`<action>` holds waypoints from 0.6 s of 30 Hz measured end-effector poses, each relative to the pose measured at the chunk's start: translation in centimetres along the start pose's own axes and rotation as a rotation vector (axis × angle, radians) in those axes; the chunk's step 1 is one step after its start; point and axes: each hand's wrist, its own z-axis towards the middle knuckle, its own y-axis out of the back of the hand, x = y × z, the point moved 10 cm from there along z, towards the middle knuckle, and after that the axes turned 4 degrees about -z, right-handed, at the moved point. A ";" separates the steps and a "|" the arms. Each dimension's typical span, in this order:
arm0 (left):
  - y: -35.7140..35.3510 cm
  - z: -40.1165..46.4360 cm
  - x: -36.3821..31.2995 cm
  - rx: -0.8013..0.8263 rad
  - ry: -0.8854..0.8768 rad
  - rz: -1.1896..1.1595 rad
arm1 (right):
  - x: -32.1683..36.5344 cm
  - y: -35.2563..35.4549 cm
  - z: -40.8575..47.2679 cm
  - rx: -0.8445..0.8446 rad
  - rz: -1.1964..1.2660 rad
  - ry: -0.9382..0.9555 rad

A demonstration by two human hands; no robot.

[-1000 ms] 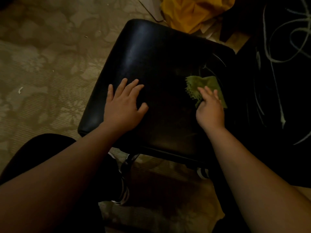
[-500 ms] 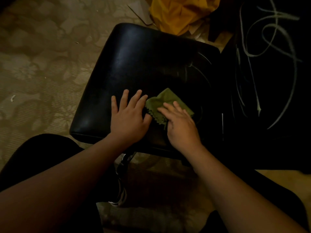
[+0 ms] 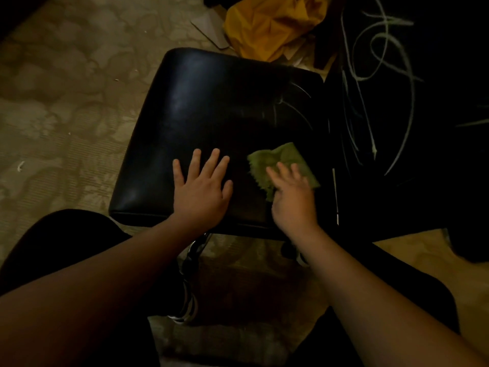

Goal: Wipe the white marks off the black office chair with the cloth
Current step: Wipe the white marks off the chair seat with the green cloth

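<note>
The black office chair seat (image 3: 211, 107) fills the middle of the head view. Faint white marks (image 3: 299, 107) curve across its right part, and heavier white scribbles (image 3: 381, 83) cover the chair's black backrest to the right. My left hand (image 3: 201, 192) lies flat on the seat near its front edge, fingers spread. Straight fingers of my right hand (image 3: 293, 197) press a green cloth (image 3: 277, 160) onto the seat's front right area. The hand covers the cloth's near part.
A crumpled yellow fabric (image 3: 272, 25) and a piece of cardboard (image 3: 211, 27) lie on the floor beyond the seat. Patterned beige carpet (image 3: 66, 102) spreads to the left. The chair's base and a caster (image 3: 190, 303) show below the seat, between my dark-clothed knees.
My right hand has slid the cloth to the right, away from my left hand. One second ago the cloth was farther back on the right. My left hand stayed flat on the seat.
</note>
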 end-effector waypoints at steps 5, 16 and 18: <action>-0.7 -1.1 -0.7 0.005 -0.003 0.009 | 2.0 -0.9 -4.0 0.032 -0.014 0.153; -1.3 -0.8 -0.5 0.140 0.071 0.043 | -7.5 0.9 -3.3 -0.005 0.075 -0.216; -1.3 -0.7 -0.5 0.137 0.077 0.051 | -5.5 0.9 -3.4 0.010 0.027 -0.159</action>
